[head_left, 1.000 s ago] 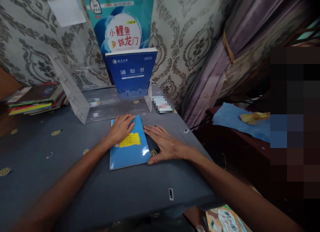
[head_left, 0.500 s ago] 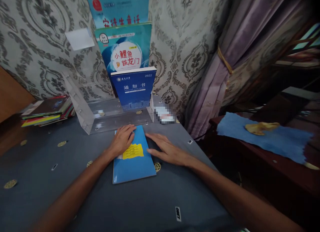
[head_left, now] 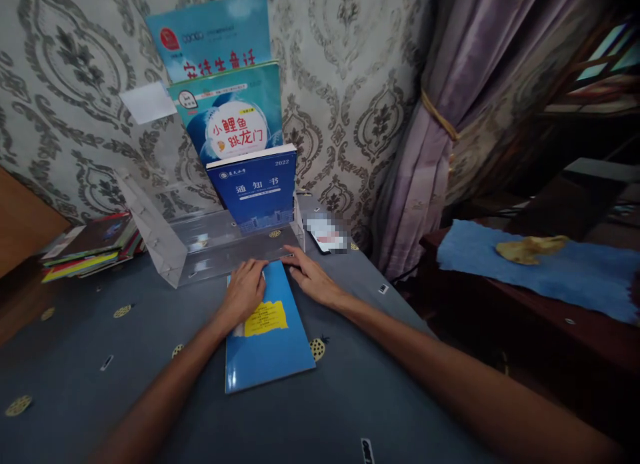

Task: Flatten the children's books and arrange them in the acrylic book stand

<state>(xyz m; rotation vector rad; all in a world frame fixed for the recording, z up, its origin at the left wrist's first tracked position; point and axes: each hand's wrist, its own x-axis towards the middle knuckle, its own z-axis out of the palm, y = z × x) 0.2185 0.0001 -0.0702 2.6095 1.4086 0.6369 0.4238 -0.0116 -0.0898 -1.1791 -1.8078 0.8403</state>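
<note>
A blue book (head_left: 273,357) with a yellow patch lies flat on the dark cloth in front of me. My left hand (head_left: 246,292) rests on its upper left part, fingers stretched toward the far edge. At the upper right corner my right hand (head_left: 311,274) has its fingers extended, the tips at or just beside the book's edge. Beyond both hands stands a clear acrylic rack (head_left: 165,251). Several books stand upright at its right end: a dark blue one (head_left: 257,194) in front, a teal one (head_left: 267,104) behind, and a taller light blue one (head_left: 240,34) at the back.
A stack of thin books (head_left: 93,247) lies at the table's left rear. Right of the rack is a phone (head_left: 325,234), its screen blurred. A purple curtain (head_left: 415,184) hangs beyond the table's right edge. Further right, a blue cloth (head_left: 465,251) covers part of a dark red surface.
My right hand has moved up along the book's right side to its far corner. My left hand stays on the book. The camera view has shifted slightly.
</note>
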